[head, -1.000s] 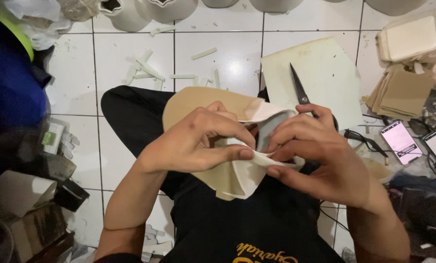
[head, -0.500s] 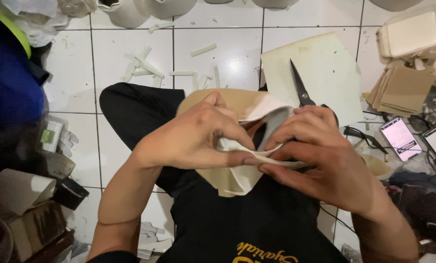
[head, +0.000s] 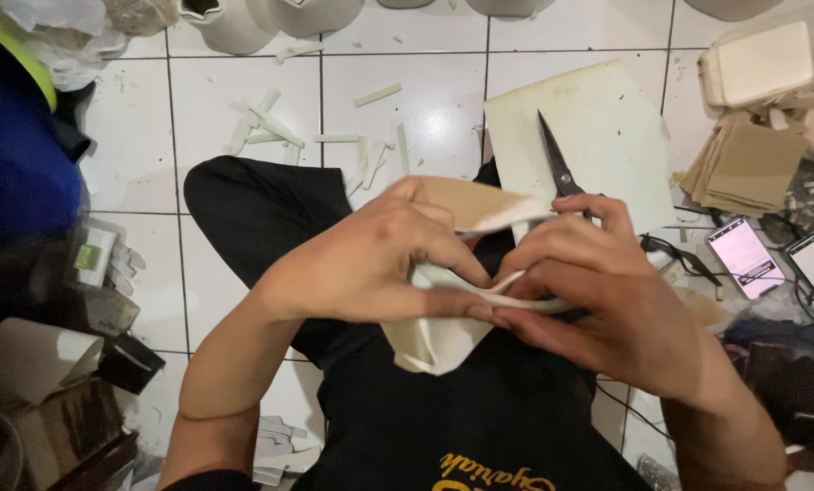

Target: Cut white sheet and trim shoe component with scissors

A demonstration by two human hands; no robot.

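At the centre of the frame a cream sheet (head: 434, 336), soft and folded over on itself, is held above the lap. It is pinched by the left hand (head: 370, 264) along its upper fold, fingers curled down onto it, and by the right hand (head: 598, 291) at the right edge, where thumb and forefinger are closed on a thin doubled strip. A tan layer of the same piece is seen behind the left fingers, and a loose corner hangs down below both hands.

Scissors (head: 557, 164) are seen lying on a pale cutting sheet (head: 607, 118) just above the right hand, blades pointing to the top of the frame. Cut strips (head: 270, 127) are scattered on the white tile floor (head: 425, 100) at upper left, and two phones (head: 743, 259) lie at the right edge.

The fold could be lost if either pinch is loosened, since the material looks springy and only its edge is gripped. A crooked crease could be caused by uneven pull between the hands. The right knuckles are near the scissor blades, so a scrape is possible.
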